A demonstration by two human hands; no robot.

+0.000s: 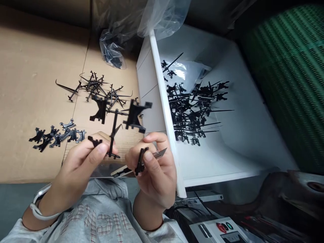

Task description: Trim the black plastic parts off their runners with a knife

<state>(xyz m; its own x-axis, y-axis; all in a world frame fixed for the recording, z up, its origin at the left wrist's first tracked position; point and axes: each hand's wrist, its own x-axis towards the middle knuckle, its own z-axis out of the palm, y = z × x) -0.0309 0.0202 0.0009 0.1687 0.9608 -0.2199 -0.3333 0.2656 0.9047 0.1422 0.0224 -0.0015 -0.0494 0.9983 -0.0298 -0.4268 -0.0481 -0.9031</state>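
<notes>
My left hand (83, 160) is closed on the stem of a black plastic sprue (116, 116), held upright with flat black parts still joined at its top. My right hand (154, 168) is closed on a small black part (140, 162) pinched at the thumb, together with a thin knife whose blade (160, 154) points right. Both hands hover over the front edge of the cardboard sheet (27, 77), close together, just left of the white box.
A white box (243, 141) on the right holds a heap of black sprues (194, 111). On the cardboard lie bare runners (97, 87), a row of detached black parts (57, 135) and a clear plastic bag (113, 50). A control panel with buttons (222, 227) sits lower right.
</notes>
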